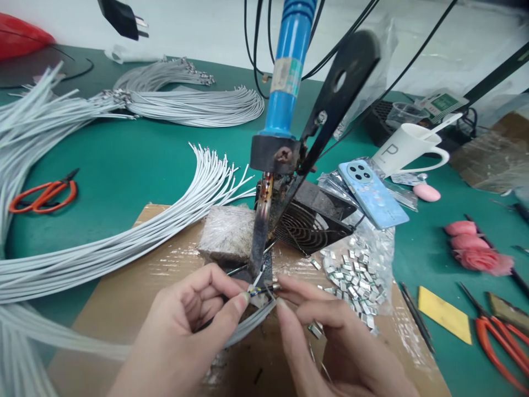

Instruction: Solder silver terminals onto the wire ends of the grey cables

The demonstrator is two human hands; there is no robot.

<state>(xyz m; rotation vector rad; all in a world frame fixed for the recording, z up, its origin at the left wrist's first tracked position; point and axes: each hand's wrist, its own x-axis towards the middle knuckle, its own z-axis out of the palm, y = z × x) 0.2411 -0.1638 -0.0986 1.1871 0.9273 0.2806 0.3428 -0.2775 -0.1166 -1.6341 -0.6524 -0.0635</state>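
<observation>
The left hand [185,325] and right hand [330,331] meet at the lower center of the frame, fingers pinched on opposite sides of a small wired piece [260,290], its details too small to tell. Just above, the tip of a blue-handled soldering iron [284,82] points down from a black clamp [275,153]. A scuffed block [228,231] and a black fan [308,223] flank the iron over cardboard [165,286]. Silvery metal connectors [359,284] lie heaped at right, below a blue phone [372,193] and a white mug [407,149]. White cables [136,251] sweep across the left of the green bench [165,154], near orange-handled snips [45,197].
</observation>
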